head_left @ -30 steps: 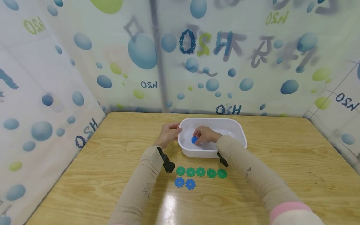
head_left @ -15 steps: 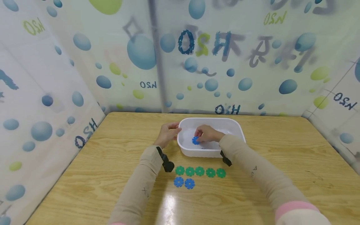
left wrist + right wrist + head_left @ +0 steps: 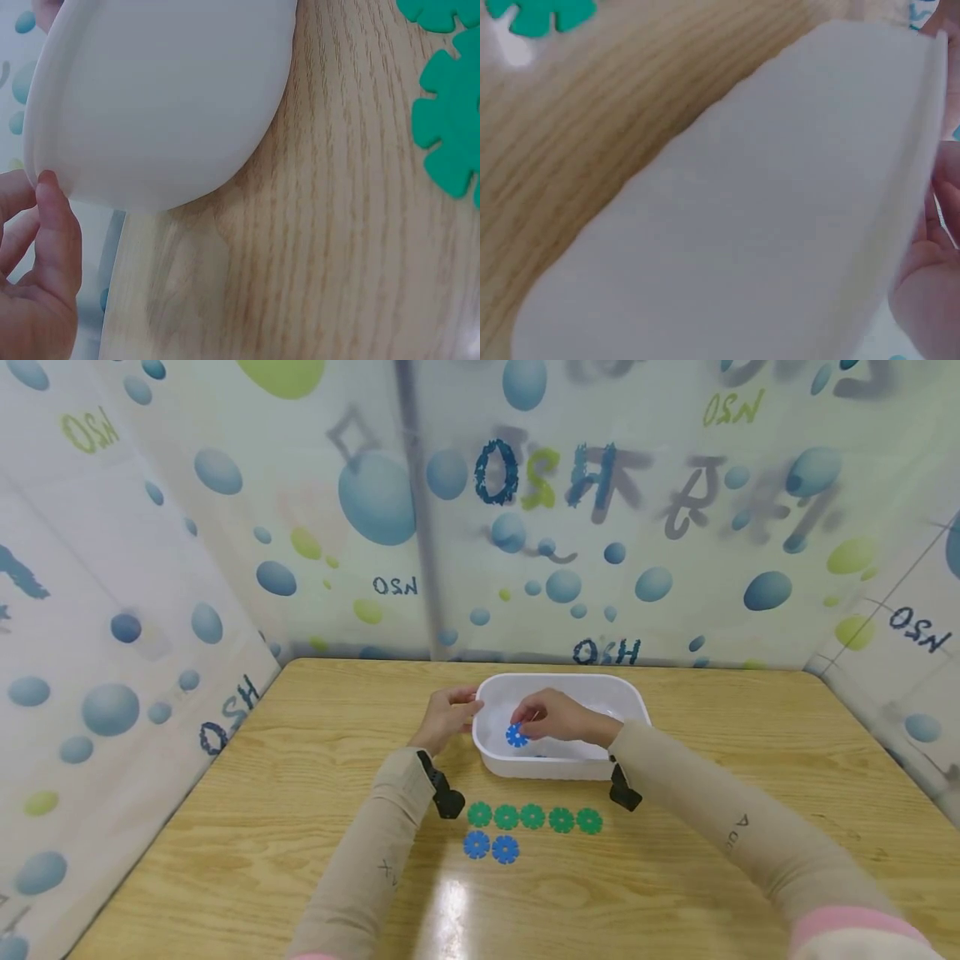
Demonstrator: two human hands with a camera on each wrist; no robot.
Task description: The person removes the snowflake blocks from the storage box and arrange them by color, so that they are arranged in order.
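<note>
A white plastic tub [image 3: 547, 769] stands on the wooden table. At its left end my left hand [image 3: 444, 720] grips the rim; in the left wrist view the thumb [image 3: 54, 232] lies against the outer wall with the fingers over the edge. My right hand [image 3: 564, 718] is inside the tub, pinching a blue snowflake disc [image 3: 515, 737] by its edge, tilted up to face the camera. In the right wrist view the tub's wall [image 3: 727, 202] hides the fingertips and the disc.
In front of the tub several green snowflake discs [image 3: 532, 817] lie in a row. Two blue snowflake discs [image 3: 477, 845] sit below the row's left end. A patterned curtain [image 3: 525, 552] hangs behind the table [image 3: 337, 718].
My right hand has turned the blue disc to show its flat face, and the right forearm has swung outward to the right. The left hand stays on the rim.
</note>
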